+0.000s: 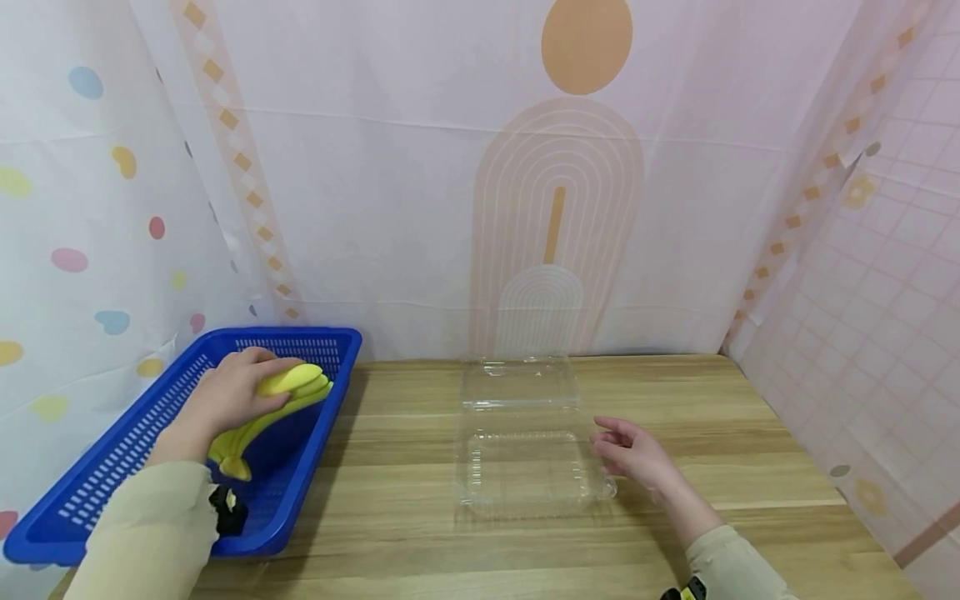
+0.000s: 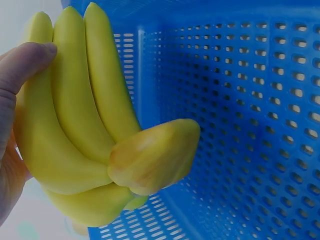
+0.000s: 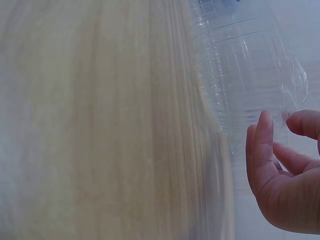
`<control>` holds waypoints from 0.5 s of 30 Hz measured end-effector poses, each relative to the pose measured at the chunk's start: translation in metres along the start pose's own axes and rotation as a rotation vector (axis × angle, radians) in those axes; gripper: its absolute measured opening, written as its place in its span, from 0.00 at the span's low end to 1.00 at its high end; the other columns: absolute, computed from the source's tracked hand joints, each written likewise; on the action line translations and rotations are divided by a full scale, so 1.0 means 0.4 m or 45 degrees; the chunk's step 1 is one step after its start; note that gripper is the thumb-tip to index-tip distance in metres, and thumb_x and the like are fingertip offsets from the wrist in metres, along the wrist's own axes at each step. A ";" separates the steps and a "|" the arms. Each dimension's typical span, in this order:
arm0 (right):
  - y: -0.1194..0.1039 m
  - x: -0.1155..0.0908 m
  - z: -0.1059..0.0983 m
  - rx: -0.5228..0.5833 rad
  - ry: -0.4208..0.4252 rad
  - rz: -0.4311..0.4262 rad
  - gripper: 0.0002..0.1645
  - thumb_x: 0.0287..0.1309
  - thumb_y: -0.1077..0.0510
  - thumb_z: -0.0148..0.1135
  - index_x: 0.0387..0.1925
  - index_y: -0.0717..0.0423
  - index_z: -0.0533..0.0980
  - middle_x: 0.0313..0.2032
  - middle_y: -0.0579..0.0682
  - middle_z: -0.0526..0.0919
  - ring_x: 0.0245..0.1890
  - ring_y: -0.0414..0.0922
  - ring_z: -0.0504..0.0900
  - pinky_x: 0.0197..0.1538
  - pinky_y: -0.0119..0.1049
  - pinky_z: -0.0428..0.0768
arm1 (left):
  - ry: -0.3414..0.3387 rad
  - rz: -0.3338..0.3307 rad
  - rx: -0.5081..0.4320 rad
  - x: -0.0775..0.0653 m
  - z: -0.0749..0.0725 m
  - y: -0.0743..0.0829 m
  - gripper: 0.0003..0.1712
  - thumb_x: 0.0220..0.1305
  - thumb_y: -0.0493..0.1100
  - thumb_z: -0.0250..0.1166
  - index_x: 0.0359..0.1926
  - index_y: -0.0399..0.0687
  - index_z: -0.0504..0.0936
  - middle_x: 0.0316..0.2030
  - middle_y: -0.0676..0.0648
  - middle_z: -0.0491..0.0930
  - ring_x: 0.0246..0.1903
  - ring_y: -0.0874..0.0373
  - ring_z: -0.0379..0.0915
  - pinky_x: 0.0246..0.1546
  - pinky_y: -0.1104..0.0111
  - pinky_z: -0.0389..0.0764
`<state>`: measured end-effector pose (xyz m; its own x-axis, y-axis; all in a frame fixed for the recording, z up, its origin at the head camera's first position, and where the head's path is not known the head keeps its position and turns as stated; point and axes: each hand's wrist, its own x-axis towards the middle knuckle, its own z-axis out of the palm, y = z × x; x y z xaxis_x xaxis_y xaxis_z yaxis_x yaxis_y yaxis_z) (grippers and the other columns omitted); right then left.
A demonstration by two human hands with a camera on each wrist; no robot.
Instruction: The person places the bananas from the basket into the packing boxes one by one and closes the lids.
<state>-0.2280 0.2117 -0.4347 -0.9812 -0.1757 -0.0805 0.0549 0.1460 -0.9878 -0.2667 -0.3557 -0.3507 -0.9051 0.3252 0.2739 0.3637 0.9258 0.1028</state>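
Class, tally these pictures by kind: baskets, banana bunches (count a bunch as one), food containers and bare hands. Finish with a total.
Blue rectangular perforated plastic basket: 1
Yellow curved banana bunch: 1
Clear rectangular plastic container: 1
Bare hands, left hand and right hand: 2
Total: 5

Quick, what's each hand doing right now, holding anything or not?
Left hand: closed around the yellow bananas.
Right hand: open, fingers loosely bent by the edge of the clear container; contact can't be told.
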 end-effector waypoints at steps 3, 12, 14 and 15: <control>0.000 0.000 0.001 -0.001 0.002 0.003 0.32 0.67 0.69 0.56 0.68 0.77 0.59 0.53 0.68 0.74 0.43 0.47 0.79 0.40 0.32 0.83 | 0.013 0.009 0.010 0.003 -0.014 0.008 0.28 0.59 0.49 0.71 0.61 0.49 0.80 0.51 0.35 0.75 0.49 0.36 0.69 0.40 0.38 0.71; 0.000 -0.004 0.003 -0.004 -0.005 0.003 0.32 0.67 0.69 0.56 0.68 0.77 0.58 0.52 0.65 0.75 0.43 0.45 0.79 0.40 0.34 0.83 | 0.041 0.054 0.062 0.010 -0.058 0.034 0.28 0.60 0.48 0.71 0.61 0.50 0.80 0.53 0.35 0.75 0.50 0.36 0.67 0.41 0.39 0.70; 0.000 -0.003 0.003 -0.004 -0.003 0.007 0.32 0.67 0.69 0.56 0.68 0.77 0.58 0.52 0.65 0.75 0.43 0.45 0.79 0.40 0.34 0.83 | 0.057 0.069 0.072 0.010 -0.065 0.038 0.27 0.60 0.48 0.71 0.61 0.51 0.80 0.53 0.35 0.75 0.50 0.36 0.67 0.41 0.40 0.69; -0.001 -0.003 0.003 -0.002 0.001 0.010 0.32 0.67 0.69 0.56 0.68 0.77 0.58 0.52 0.65 0.75 0.43 0.45 0.79 0.40 0.33 0.83 | 0.061 0.073 0.073 0.010 -0.069 0.041 0.27 0.60 0.48 0.71 0.61 0.51 0.80 0.53 0.36 0.75 0.50 0.36 0.67 0.42 0.40 0.69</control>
<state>-0.2265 0.2105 -0.4346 -0.9809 -0.1738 -0.0877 0.0620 0.1486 -0.9869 -0.2584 -0.3445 -0.3217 -0.8710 0.3698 0.3235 0.4004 0.9158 0.0312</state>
